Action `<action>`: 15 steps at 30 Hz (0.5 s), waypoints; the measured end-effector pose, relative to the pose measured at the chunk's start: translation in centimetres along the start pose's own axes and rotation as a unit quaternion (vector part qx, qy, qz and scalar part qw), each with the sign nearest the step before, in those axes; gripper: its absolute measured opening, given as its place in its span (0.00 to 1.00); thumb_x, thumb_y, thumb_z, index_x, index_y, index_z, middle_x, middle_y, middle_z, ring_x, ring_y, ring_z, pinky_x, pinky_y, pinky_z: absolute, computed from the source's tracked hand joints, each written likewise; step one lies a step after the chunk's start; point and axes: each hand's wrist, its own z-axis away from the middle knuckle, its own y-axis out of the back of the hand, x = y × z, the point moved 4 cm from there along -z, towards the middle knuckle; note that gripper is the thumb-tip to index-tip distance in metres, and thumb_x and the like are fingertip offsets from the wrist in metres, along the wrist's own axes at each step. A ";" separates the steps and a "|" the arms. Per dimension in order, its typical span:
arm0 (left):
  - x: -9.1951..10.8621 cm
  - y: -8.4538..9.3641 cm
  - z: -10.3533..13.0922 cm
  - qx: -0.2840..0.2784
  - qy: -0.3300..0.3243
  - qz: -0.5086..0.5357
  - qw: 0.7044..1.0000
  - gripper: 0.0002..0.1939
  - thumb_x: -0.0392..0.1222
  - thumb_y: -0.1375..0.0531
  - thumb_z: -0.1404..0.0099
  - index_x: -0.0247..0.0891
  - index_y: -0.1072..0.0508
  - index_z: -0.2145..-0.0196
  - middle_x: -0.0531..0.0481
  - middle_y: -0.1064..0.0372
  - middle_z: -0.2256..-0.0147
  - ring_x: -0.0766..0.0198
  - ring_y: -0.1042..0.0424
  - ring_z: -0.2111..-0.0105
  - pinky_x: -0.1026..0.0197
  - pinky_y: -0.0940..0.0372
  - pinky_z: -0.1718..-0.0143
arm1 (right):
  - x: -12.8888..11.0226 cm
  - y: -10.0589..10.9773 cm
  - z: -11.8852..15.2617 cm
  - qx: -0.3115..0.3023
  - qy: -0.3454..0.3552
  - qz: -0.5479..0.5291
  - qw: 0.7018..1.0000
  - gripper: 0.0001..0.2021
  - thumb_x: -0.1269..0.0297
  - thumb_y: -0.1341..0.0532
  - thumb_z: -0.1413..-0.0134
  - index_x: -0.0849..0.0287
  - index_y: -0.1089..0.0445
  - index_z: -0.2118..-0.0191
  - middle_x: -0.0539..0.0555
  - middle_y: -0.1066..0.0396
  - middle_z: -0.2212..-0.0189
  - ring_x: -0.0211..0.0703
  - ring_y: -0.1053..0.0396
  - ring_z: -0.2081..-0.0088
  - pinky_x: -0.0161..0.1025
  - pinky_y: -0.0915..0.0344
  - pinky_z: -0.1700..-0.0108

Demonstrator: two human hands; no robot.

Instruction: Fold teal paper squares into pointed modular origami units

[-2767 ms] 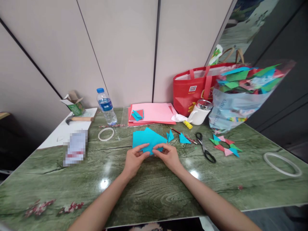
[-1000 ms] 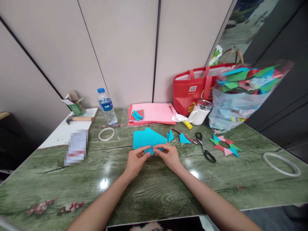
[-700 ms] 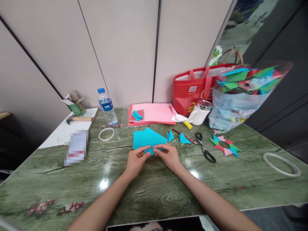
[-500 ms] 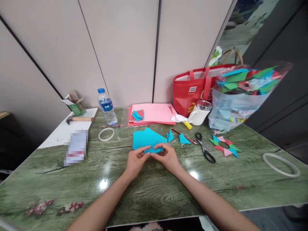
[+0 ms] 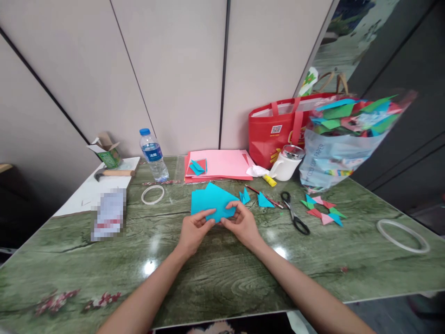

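A sheet of blue paper [image 5: 219, 202] is held up between both hands near the middle of the table. My left hand [image 5: 194, 230] pinches its lower left edge with thumb and fingers. On the right side, my right hand [image 5: 243, 223] grips the paper between thumb and fingertips. More blue paper [image 5: 198, 200] lies flat just behind, partly covered by the held sheet. To the right rest two small folded blue pieces [image 5: 245, 195] [image 5: 265, 200] beside a red pencil [image 5: 273, 198].
Black-handled scissors [image 5: 295, 213] and a multicoloured paper ring [image 5: 323, 210] lie right. Behind stand a white mug [image 5: 287, 164], red bag [image 5: 264, 134] and plastic bag [image 5: 333, 157]. Pink sheets [image 5: 229, 163], a bottle [image 5: 155, 157], white ring [image 5: 153, 195] and hammer [image 5: 116, 173] are farther back or left.
My hands have moved slightly apart along the lower edge of the blue paper. More of the sheet now shows between them. The view has shifted a little.
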 end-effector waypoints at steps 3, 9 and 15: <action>0.3 0.2 -0.1 -0.003 0.003 0.014 1.000 0.19 0.40 0.35 0.54 0.34 0.25 0.62 0.46 0.26 0.65 0.61 0.28 0.67 0.61 0.35 0.63 | 0.0 0.2 -0.2 -0.005 -0.013 -0.040 0.999 0.15 0.69 0.38 0.62 0.54 0.44 0.66 0.45 0.39 0.73 0.36 0.32 0.75 0.38 0.30 0.70; 0.8 0.6 -0.5 -0.010 -0.007 -0.010 1.000 0.19 0.39 0.35 0.54 0.34 0.25 0.62 0.51 0.28 0.77 0.68 0.34 0.77 0.66 0.39 0.74 | -0.2 0.6 -0.6 -0.037 -0.034 -0.069 0.996 0.14 0.71 0.41 0.59 0.53 0.45 0.65 0.47 0.36 0.67 0.34 0.31 0.78 0.41 0.29 0.69; 0.8 1.6 -1.1 -0.072 0.022 -0.055 0.996 0.17 0.39 0.34 0.55 0.33 0.24 0.64 0.53 0.32 0.81 0.71 0.37 0.81 0.68 0.41 0.77 | -1.1 3.4 -1.5 0.027 0.042 0.024 0.999 0.03 0.71 0.44 0.58 0.58 0.36 0.73 0.53 0.33 0.58 0.39 0.30 0.67 0.39 0.33 0.63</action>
